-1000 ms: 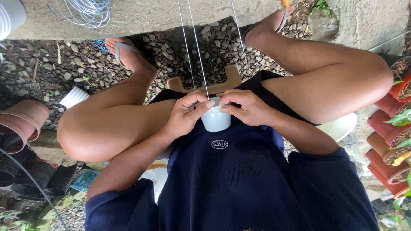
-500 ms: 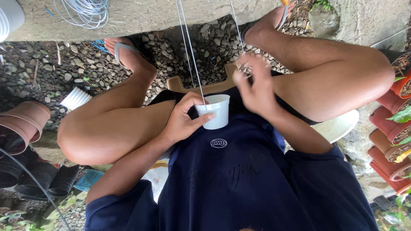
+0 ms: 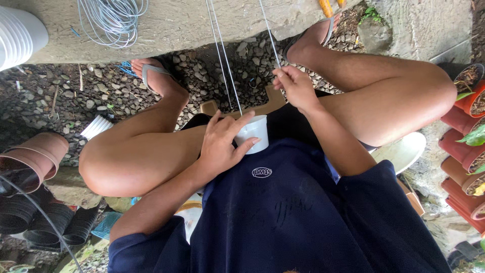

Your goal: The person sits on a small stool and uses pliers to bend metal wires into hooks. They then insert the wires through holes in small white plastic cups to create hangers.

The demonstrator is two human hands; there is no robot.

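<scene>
Resting against the lap of the seated person, a small white cup (image 3: 254, 132) is being held upright in the left hand (image 3: 222, 144), whose fingers are wrapping around its side while the thumb lies along the rim, seemingly to keep the open mouth steady and facing up. Thin white strings (image 3: 222, 55) are running from the cup's rim straight away from that hand toward the concrete ledge (image 3: 202, 25) beyond the feet, and they are looking taut. Just past the cup, the right hand (image 3: 294, 88) is pinching another string (image 3: 269, 35) between closed fingertips, lifted a little above the cup, probably to keep that line tight and apart from the others. A wooden stool (image 3: 268, 103) is showing beneath both hands. Farther out from the left hand, stacked brown and black pots (image 3: 30, 167) are standing on the gravel (image 3: 60, 96); beyond the right hand, red planters (image 3: 465, 151) are lining the edge, and a wire coil (image 3: 108, 20) is lying on the ledge.
</scene>
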